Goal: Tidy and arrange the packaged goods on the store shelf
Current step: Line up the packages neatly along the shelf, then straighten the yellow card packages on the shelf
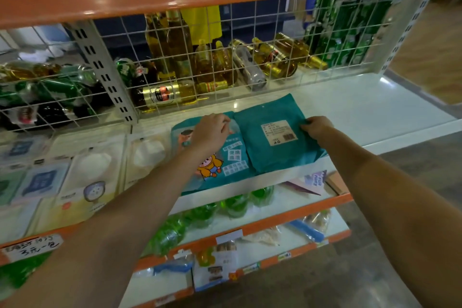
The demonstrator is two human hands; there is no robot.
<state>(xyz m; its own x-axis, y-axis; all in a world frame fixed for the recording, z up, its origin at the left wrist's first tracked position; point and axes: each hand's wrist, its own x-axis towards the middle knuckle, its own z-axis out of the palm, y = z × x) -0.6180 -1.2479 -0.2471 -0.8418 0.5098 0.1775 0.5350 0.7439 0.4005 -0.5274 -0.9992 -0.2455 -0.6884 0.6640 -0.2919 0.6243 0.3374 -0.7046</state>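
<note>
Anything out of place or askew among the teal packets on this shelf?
Yes. The right teal packet lies label-side up and rotated, overlapping the cartoon-printed teal packet, which shows its front. The left hand and right hand each hold a packet.

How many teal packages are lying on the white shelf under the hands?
2. One teal package, cartoon side up, lies under the left hand. The other, label side up, lies beside it, gripped by the right hand. More may be hidden underneath.

One head-worn view looks forward and down, close over a white shelf (362, 112).
</note>
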